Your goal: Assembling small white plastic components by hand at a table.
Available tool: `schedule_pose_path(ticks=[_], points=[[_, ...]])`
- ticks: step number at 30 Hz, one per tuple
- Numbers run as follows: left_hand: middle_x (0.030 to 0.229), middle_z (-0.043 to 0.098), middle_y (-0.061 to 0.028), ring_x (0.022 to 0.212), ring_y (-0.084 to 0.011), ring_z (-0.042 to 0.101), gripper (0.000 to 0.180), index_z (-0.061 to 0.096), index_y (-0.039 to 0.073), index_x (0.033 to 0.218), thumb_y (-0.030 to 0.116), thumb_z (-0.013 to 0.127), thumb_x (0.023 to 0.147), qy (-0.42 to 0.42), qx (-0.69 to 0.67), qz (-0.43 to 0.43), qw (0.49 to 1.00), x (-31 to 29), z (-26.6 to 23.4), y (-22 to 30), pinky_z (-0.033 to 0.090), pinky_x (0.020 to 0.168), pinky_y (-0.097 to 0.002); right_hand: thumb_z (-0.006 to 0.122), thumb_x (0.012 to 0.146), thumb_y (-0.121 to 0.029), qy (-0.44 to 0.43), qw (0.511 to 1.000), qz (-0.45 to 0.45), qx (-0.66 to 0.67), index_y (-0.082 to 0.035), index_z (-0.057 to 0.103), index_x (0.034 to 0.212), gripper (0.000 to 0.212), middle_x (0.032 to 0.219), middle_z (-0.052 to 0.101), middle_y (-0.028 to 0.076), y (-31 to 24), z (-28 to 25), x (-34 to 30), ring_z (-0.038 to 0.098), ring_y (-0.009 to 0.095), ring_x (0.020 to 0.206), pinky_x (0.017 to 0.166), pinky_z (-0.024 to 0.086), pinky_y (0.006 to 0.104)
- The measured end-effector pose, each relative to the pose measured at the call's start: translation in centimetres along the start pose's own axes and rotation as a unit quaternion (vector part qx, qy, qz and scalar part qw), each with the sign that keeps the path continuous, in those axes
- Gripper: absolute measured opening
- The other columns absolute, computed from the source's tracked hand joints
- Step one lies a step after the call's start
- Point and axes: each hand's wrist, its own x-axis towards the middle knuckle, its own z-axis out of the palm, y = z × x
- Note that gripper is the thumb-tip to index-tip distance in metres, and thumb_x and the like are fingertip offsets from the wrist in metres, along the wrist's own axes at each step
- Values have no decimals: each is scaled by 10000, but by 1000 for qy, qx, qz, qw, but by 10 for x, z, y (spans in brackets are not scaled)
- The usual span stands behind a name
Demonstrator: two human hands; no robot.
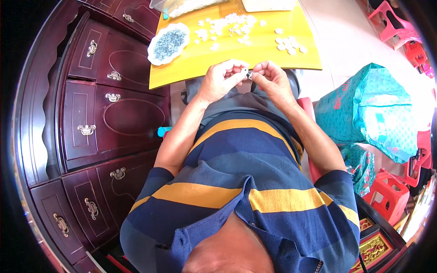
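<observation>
Both my hands meet just off the near edge of the yellow table [255, 54]. Between the thumb and fingers of my left hand [221, 78] is a small white piece [245, 71]. My right hand [274, 81] pinches a small part with white and dark bits [250, 76], right against the white piece. Whether the two are joined is too small to tell. On the table ahead lie a loose heap of small white pieces [234, 22] and a smaller group of white pieces [290, 44]. A scalloped white dish [154, 58] at the left holds many small dark bits.
A clear box [166, 9] and a white tray [268, 4] stand at the table's far side. Dark red wooden drawers [127, 118] line my left. To the right are a large teal bag [364, 109], a red stool [389, 195] and pink chairs [393, 25].
</observation>
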Motion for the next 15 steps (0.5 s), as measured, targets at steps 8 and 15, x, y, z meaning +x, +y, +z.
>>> schedule_pose_path(ticks=[8,15], points=[[960,696,-55,798,-95,658,238,653,-21,1152,67,674,931,9,-27,6,1000,2,2,-2,553,691,-236,675,916,-63,-6,1000,6,3,-38,608,1042,145,866,635,-15,-3,-2,0,553,34,710,613,453,182],[1009,681,-52,869,-108,657,264,628,-1,1202,54,650,945,-14,-20,-20,1000,1,-1,-1,553,730,-244,668,929,-82,-11,1000,4,-1,-69,622,1012,96,854,608,-52,-1,-3,0,528,16,731,607,415,169]])
